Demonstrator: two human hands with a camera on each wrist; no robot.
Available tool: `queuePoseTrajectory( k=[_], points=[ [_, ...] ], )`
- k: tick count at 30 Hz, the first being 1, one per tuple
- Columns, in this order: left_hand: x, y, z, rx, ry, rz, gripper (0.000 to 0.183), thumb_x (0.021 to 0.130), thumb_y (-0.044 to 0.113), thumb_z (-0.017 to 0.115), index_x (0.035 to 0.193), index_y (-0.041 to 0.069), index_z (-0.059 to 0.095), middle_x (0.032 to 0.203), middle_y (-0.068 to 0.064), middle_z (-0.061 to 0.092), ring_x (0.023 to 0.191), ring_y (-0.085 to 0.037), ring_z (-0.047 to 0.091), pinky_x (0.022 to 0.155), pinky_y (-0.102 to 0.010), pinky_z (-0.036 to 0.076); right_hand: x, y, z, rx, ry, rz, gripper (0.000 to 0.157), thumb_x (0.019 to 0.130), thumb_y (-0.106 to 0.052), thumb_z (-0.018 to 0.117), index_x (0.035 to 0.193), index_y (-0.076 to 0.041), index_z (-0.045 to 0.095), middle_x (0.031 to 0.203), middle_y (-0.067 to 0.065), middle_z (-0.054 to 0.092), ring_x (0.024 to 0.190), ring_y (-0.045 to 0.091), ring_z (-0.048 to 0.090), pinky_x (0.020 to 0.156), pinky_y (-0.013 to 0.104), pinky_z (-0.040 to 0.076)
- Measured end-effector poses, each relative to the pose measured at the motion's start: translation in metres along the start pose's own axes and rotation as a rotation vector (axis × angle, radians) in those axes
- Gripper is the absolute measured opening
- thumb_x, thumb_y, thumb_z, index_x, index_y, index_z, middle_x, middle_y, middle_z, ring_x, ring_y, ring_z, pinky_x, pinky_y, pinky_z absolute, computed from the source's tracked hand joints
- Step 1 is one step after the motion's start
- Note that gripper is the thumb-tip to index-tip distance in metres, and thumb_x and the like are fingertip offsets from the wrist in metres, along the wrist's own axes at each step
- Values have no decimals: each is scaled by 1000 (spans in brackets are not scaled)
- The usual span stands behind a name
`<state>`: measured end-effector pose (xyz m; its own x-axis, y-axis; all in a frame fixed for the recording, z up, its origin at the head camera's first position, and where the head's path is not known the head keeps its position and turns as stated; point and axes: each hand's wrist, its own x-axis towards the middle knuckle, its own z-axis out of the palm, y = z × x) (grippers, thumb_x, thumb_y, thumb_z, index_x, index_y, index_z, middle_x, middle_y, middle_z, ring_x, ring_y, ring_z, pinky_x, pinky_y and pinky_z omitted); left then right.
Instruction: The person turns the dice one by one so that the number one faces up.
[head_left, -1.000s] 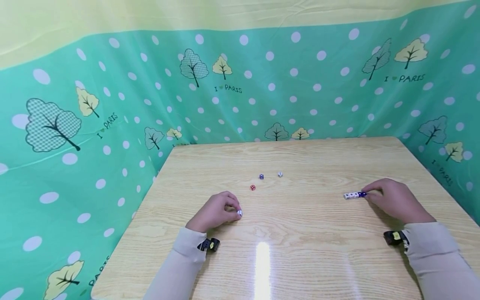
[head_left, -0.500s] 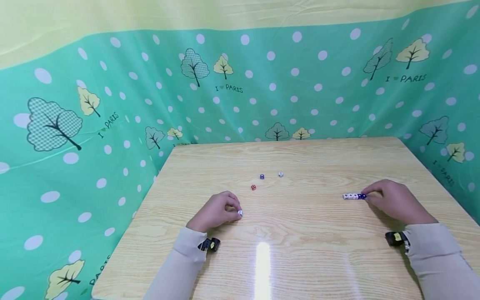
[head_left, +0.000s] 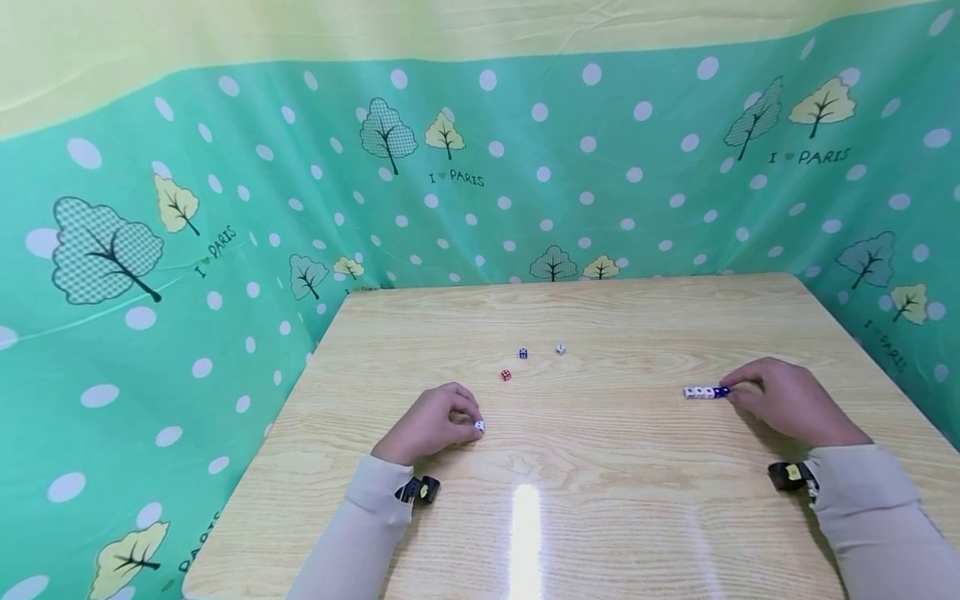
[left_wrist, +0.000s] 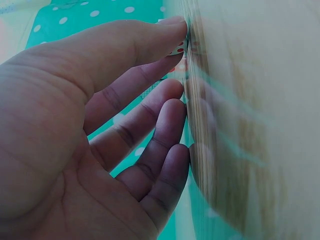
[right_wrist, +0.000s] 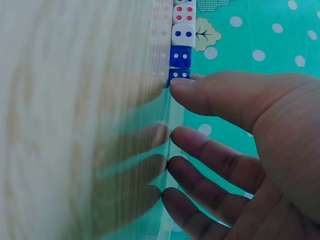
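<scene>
Thumb and forefinger of my left hand pinch a white die on the table, left of the middle. In the left wrist view that white die shows red pips between the fingertips, and the other fingers rest loosely bent at the table surface. On the right, a straight row of dice lies end to end, several white dice followed by two blue ones. My right hand pinches the blue die at the row's right end. Its thumb partly covers that die; the neighbouring blue die touches it.
Three loose dice lie farther back near the middle: a red die, a blue die and a white die. Green dotted cloth hangs behind and beside the wooden table.
The row of dice and my right hand have slid slightly to the left. My left hand and the white die in it have stayed in place.
</scene>
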<state>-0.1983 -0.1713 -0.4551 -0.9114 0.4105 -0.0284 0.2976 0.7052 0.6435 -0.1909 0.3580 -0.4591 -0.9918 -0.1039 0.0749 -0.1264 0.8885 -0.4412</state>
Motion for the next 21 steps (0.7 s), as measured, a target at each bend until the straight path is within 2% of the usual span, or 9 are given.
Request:
queuePoseTrajectory(
  k=[13, 16, 21],
  points=[
    [0, 1, -1, 4, 0, 10, 9, 86, 22, 86, 87, 27, 79, 111, 12, 64, 107, -14, 58, 99, -42, 49, 0, -2, 0, -1, -14, 5, 27, 94, -17, 75, 118, -6, 76, 126, 30, 66, 118, 52, 57, 93, 69, 47],
    [0, 1, -1, 1, -1, 13, 9, 86, 21, 86, 87, 27, 79, 111, 12, 64, 106, -14, 59, 99, -42, 49, -1, -7, -1, -5, 0, -1, 30, 93, -16, 75, 120, -5, 75, 129, 31, 64, 121, 53, 55, 96, 71, 45],
    [0, 0, 0, -12, 5, 16, 10, 86, 21, 87, 86, 27, 79, 109, 12, 64, 105, -14, 59, 99, -42, 49, 3, -25, 1, -1, 15, -64, 29, 92, -19, 77, 117, -6, 75, 128, 30, 64, 120, 52, 56, 95, 69, 46]
  ],
)
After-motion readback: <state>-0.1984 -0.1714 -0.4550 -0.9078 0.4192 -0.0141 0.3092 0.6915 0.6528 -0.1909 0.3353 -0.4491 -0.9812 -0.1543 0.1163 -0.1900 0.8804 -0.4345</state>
